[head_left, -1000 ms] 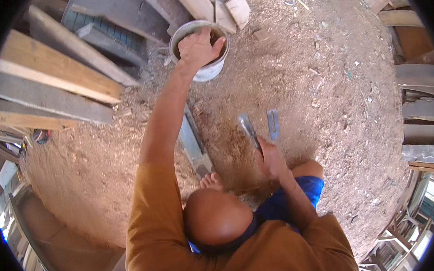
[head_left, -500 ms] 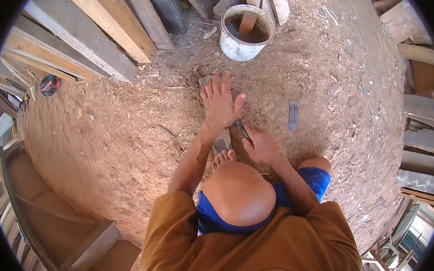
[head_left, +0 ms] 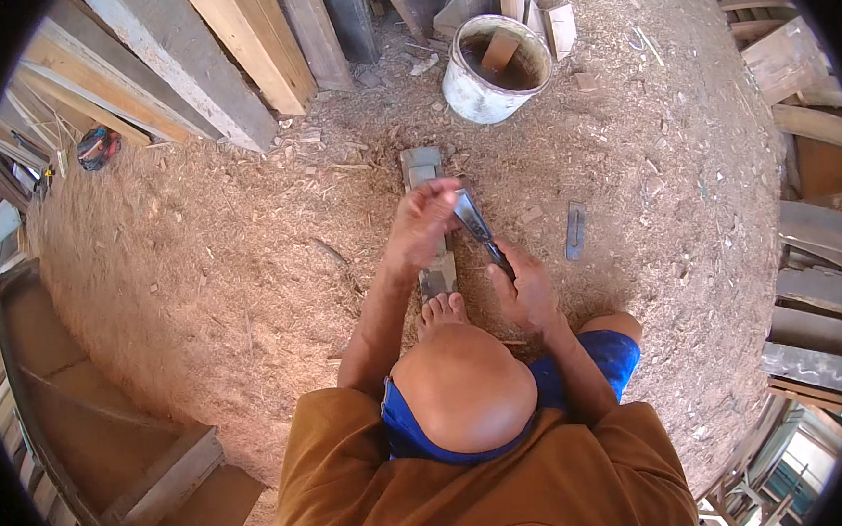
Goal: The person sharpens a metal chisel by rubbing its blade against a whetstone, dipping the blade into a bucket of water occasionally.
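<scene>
My right hand (head_left: 527, 290) is closed around the dark handle of a chisel (head_left: 478, 227). Its broad metal blade points up and left, lifted off the sharpening stone. My left hand (head_left: 423, 226) is at the blade's tip, fingers loosely bent and a little blurred; whether they touch the edge is hard to see. Beneath this hand lies a narrow grey sharpening stone (head_left: 421, 157) on a long block, partly hidden by the hand. My bare foot (head_left: 441, 310) rests at the block's near end.
A flat slotted metal blade (head_left: 575, 230) lies on the shaving-strewn ground to the right. Beyond the stone stands a white bucket (head_left: 488, 102) of murky liquid with a wood piece (head_left: 500, 52) in it. Boards (head_left: 264, 60) lean at the far left; a curved wooden piece (head_left: 38, 383) lies at left.
My left hand has lifted from flat over the stone and bent its fingers near the blade tip. The chisel has come up off the stone, its blade now in view.
</scene>
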{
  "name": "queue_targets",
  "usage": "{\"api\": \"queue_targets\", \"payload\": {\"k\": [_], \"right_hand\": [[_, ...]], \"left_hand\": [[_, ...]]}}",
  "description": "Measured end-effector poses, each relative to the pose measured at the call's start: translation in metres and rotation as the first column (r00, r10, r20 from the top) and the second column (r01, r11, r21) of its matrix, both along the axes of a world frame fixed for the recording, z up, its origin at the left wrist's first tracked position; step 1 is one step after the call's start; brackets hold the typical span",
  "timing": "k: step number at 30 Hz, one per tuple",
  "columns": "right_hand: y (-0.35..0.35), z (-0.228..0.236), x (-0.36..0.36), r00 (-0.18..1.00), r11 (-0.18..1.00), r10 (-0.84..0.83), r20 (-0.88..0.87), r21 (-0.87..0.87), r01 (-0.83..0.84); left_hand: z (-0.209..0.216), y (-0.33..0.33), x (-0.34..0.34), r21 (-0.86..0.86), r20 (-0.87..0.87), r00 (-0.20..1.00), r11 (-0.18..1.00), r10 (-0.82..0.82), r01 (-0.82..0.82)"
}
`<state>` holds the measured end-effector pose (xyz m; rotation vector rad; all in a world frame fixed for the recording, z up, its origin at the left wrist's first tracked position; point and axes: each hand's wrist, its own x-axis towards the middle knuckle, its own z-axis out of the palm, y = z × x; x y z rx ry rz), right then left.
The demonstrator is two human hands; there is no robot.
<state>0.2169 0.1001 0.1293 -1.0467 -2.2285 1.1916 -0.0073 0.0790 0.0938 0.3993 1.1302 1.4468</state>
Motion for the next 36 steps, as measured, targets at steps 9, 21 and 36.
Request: {"api": "queue_targets", "payload": {"k": [9, 21, 36], "right_hand": [[0.001, -0.003, -0.002, 0.999, 0.998, 0.046, 0.018, 0.046, -0.047], [-0.010, 0.001, -0.010, 0.990, 0.877, -0.055, -0.131, -0.480, -0.015], [-0.019, 0.000, -0.016, 0.940, 0.630, -0.170, -0.297, -0.766, -0.128]], "left_hand": [[-0.009, 0.002, 0.012, 0.002, 0.255, 0.965, 0.998, 0.065, -0.068], [-0.022, -0.014, 0.002, 0.198, 0.342, 0.940, 0.976, 0.018, -0.091], [-0.054, -0.015, 0.024, 0.288, 0.307, 0.949, 0.944, 0.066, -0.159]]}}
